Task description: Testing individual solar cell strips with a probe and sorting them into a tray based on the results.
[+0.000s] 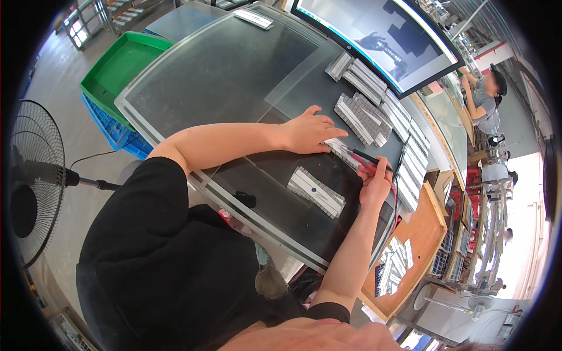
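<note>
My left hand [315,132] lies palm down over the dark tabletop, fingers spread. Its thumb and forefinger are at the upper end of a narrow pale strip, possibly a circuit board [341,150]. My right hand [375,182] is closed around a pair of test probes, a black probe [364,155] and a red probe [364,168]. The probes point at this strip; whether their tips touch it is too small to tell. Nearer me lies a stack of similar strips [316,192] with a small dark square on top. Beyond my hands is another pile of strips [363,119].
A monitor [380,44] stands at the back, with rows of strips [413,158] along the right side. A wooden tray [418,234] holds loose strips. At left are a green crate [120,67] and a fan [35,181]. Another person [486,102] stands far right.
</note>
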Tool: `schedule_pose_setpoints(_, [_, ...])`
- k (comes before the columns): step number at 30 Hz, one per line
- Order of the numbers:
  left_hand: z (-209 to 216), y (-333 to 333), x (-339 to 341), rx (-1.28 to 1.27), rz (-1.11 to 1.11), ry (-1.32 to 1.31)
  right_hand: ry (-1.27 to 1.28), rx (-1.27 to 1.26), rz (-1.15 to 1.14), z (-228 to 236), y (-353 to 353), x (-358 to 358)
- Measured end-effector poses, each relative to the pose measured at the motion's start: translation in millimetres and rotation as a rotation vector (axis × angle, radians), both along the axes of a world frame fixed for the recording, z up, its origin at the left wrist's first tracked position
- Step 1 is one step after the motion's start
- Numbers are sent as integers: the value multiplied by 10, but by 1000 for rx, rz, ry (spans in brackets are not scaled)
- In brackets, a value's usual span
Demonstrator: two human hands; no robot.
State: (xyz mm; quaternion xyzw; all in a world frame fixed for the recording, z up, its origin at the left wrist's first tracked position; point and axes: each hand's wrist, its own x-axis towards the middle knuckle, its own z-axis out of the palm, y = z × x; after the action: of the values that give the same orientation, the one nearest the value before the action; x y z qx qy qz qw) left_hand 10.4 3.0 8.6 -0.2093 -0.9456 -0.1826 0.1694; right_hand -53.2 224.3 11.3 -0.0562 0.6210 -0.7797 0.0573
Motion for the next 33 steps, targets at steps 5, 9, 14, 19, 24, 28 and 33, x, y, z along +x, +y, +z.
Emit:
schedule_pose_setpoints(5, [298,52,308,241,-158,-225,-41,-145,-100,-33,82,-78])
schedule_pose_setpoints(9, [262,119,770,44,-227,-152,-21,-102,-114,-26,58,-75])
schedule_pose_setpoints(14, [306,125,553,148,-269,-200,-22,-76,-103,-53,103,-90])
schedule_pose_setpoints(19, [54,-47,-428,-19,40,187,-17,-77,-76,-36,36,-87])
schedule_pose_setpoints(24, [-41,-89,-870,-187,107,108,-43,-61,-107,-43,45,-67])
schedule_pose_setpoints(28, [-46,-125,-800,-310,32,340,-27,-52,-109,-29,57,-66])
schedule_pose_setpoints(33, [-82,-106,-498,-273,-18,344,-25,-68,-103,-55,65,-90])
